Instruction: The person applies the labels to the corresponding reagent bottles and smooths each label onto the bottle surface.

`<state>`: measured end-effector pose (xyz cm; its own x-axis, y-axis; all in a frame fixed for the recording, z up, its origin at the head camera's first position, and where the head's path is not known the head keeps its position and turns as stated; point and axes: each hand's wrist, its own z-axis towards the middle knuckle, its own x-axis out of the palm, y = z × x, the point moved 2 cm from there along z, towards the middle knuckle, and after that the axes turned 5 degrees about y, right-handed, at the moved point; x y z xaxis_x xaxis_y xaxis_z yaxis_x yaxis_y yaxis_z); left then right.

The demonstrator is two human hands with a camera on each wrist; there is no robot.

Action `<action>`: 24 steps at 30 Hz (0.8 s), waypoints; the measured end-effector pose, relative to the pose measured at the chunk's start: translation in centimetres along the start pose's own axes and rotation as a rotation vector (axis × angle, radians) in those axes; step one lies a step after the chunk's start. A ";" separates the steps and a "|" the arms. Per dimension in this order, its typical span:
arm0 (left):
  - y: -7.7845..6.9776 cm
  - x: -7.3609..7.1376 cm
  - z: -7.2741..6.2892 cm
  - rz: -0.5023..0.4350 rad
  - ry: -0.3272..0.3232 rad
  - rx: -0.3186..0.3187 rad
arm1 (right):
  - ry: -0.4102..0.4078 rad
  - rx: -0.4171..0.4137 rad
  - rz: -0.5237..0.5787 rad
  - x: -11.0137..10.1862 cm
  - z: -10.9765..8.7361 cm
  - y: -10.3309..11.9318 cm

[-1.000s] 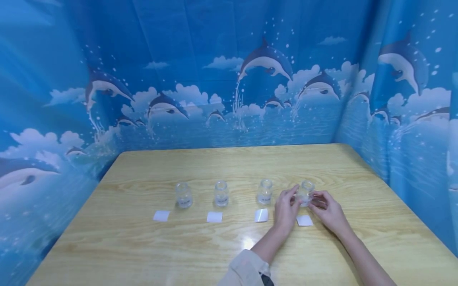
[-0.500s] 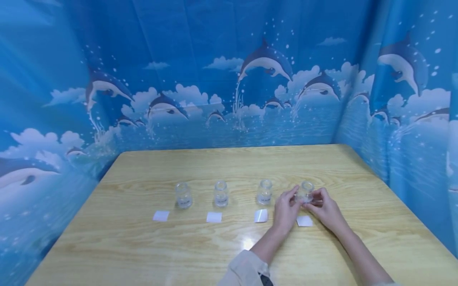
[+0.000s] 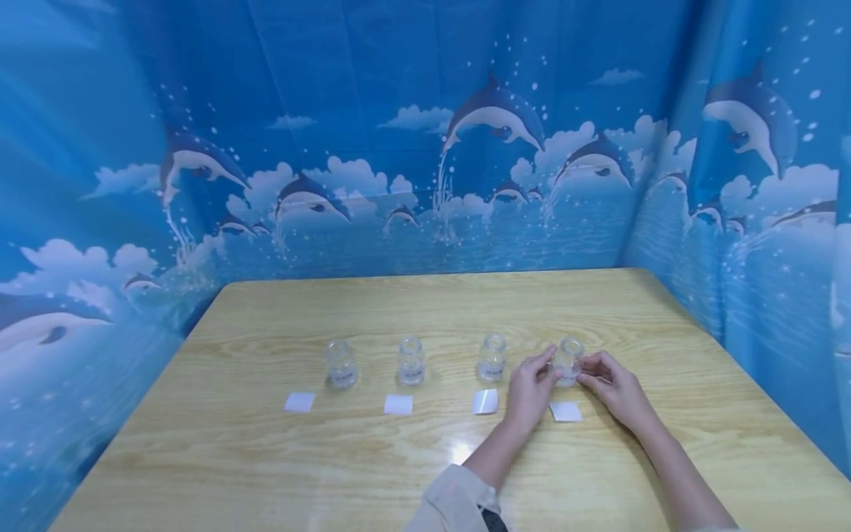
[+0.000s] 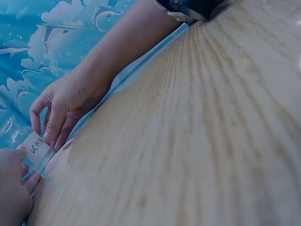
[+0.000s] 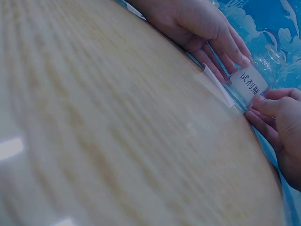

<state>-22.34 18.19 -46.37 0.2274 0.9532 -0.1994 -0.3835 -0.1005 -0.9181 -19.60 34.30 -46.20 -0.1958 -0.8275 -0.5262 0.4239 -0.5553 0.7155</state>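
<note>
A small clear glass reagent bottle (image 3: pixel 569 360) stands upright at the right end of a row. My left hand (image 3: pixel 530 391) holds it from the left, its thumb at the edge of a white label (image 5: pixel 248 80) with printed black characters. From the other side my right hand (image 3: pixel 614 391) grips the bottle, thumb on the label's right end and fingers curled by the glass, as the right wrist view shows. A white paper square (image 3: pixel 566 411) lies on the table in front of this bottle, between the wrists.
Three similar labelled bottles stand to the left: a near one (image 3: pixel 493 358), a middle one (image 3: pixel 411 362) and a far one (image 3: pixel 342 365). White squares lie before them, one of them curled (image 3: pixel 485 401). A dolphin-print curtain (image 3: pixel 425 148) surrounds the wooden table (image 3: pixel 266 458).
My right thumb has moved left across the bottle's front, then back to its right side. The left hand keeps its hold, and the other bottles stay put.
</note>
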 end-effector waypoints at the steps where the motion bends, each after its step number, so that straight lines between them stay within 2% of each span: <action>1: 0.0 0.0 0.0 -0.006 0.004 -0.008 | 0.006 0.007 0.016 0.0 0.0 0.1; 6: 0.0 0.1 -0.1 -0.037 0.005 -0.058 | 0.056 0.102 0.072 0.4 -0.2 0.9; 10: -0.1 0.0 -0.1 -0.059 0.005 -0.086 | 0.038 0.176 -0.003 0.9 -0.2 1.4; 14: 0.0 0.0 0.0 -0.068 0.003 -0.094 | -0.006 0.137 -0.055 1.0 -0.2 2.1; 17: 0.1 0.1 0.0 -0.057 0.001 -0.075 | 0.015 0.109 -0.038 0.6 -0.2 1.9; 21: 0.1 0.1 -0.1 -0.024 -0.005 -0.011 | 0.060 0.136 0.026 -0.1 -0.3 0.8; 24: 0.2 0.0 0.0 -0.025 -0.006 0.003 | 0.066 0.134 0.081 -0.3 -0.2 0.3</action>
<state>-22.36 18.19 -46.56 0.2314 0.9571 -0.1743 -0.3804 -0.0759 -0.9217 -19.22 34.46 -45.92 -0.1054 -0.8651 -0.4904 0.3130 -0.4969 0.8094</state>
